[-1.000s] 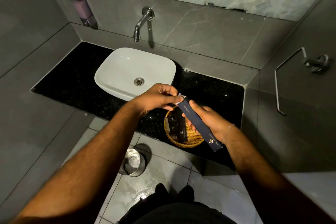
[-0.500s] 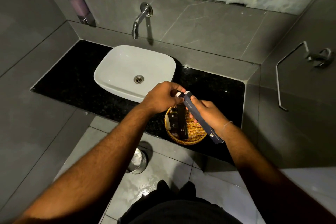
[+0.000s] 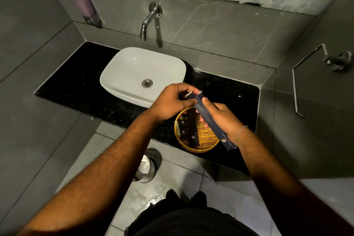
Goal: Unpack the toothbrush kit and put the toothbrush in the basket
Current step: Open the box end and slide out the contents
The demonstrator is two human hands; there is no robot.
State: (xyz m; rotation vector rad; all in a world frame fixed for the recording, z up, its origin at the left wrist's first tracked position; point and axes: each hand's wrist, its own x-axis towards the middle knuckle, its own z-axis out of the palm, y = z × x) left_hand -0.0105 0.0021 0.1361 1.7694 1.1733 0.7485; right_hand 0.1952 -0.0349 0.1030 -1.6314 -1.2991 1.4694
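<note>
A long dark blue toothbrush kit box (image 3: 210, 120) is held slantwise above the round woven basket (image 3: 206, 141) on the black counter. My right hand (image 3: 220, 118) grips the box around its middle. My left hand (image 3: 172, 101) pinches the box's upper end, where pale flaps stand open. The toothbrush itself is not visible. Inside the basket lie several small dark boxes (image 3: 188, 128).
A white basin (image 3: 134, 67) sits on the black counter (image 3: 76, 82) left of the basket, under a wall tap (image 3: 149, 19). A soap dispenser (image 3: 85, 5) hangs at the back left, a metal rail (image 3: 306, 74) on the right wall. A steel bin (image 3: 145, 170) stands on the floor below.
The flaps at the box's top end have been lifted open by my left hand. Both hands with the box have stayed above the basket.
</note>
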